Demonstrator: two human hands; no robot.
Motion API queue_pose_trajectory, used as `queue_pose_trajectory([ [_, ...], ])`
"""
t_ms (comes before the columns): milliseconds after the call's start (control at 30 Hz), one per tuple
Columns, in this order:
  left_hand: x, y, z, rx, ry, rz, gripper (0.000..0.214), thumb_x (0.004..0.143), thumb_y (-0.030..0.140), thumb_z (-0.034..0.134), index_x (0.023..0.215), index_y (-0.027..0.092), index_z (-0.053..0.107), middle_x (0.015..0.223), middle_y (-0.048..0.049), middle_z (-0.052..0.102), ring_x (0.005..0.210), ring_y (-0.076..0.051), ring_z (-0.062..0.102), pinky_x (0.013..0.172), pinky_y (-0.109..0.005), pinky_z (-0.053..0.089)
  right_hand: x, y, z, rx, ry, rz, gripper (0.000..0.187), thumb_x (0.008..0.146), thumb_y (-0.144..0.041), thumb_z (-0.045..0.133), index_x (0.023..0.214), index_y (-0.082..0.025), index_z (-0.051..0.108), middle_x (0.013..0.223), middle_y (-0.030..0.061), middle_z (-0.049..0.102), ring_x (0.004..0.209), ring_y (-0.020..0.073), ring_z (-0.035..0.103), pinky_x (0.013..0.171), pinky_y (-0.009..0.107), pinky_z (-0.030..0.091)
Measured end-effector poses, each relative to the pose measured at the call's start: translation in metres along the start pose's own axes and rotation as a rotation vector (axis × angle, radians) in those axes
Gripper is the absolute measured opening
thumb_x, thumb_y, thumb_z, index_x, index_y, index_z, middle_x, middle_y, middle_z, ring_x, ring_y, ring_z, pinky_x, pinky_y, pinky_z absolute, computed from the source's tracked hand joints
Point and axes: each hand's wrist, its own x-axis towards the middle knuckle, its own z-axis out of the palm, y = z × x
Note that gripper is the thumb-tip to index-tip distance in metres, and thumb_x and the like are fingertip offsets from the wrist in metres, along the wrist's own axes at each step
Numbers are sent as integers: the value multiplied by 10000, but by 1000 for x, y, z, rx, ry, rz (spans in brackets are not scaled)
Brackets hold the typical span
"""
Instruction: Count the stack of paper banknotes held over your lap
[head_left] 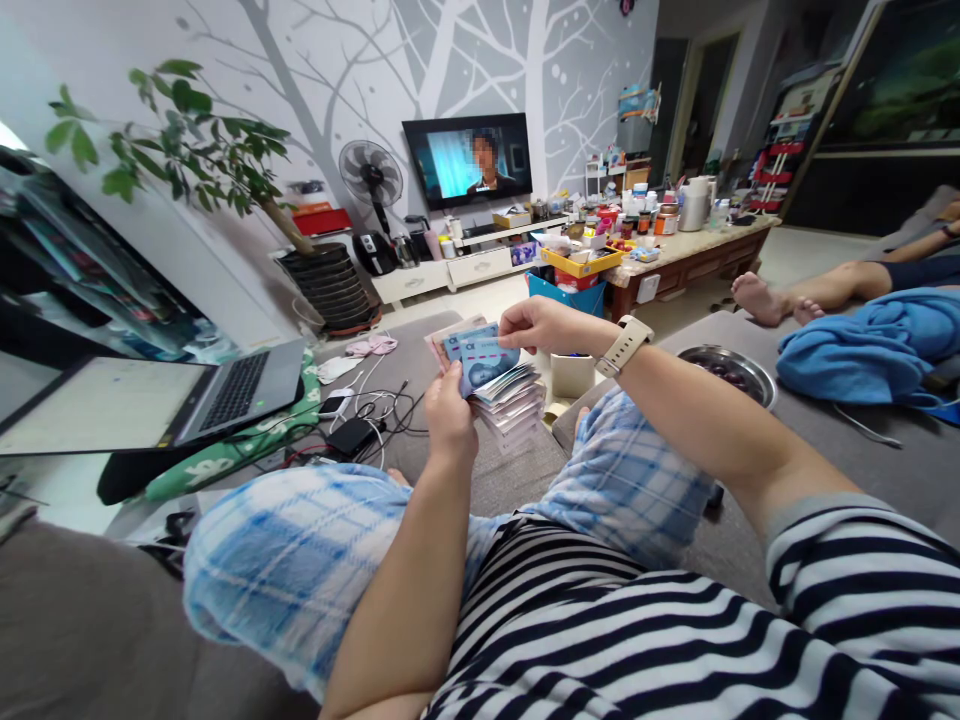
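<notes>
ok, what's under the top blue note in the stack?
Under the top blue note, fanned edges of more banknotes show, held by the left hand; the right hand pinches the top. Their faces and count are covered.

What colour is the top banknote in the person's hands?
Blue, on the top banknote of the stack, gripped by both hands, seen in the head view.

Bright, even indoor light w/ heavy wide-angle warp.
Soft daylight seems to come from the left; shadows faint. TV screen (468,160) glows, laptop screen (97,405) washed out w/ glare. Edges bend & stretch, esp. the left side and lower corners. Centre sharp, far bench (697,245) clutter too small to read.
</notes>
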Motion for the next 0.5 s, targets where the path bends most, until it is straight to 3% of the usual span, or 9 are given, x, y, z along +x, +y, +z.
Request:
queue_pose_trajectory([
  [500, 1, -1, 0, -15, 20, 2, 237, 631, 326, 647, 759, 129, 616, 700, -13, 652, 691, -170, 636, 710, -306, 484, -1, -1, 0, -4, -9, -2, 95, 793, -172, 558, 717, -119, 574, 525, -43, 469, 467, 51, 411, 449, 193, 307],
])
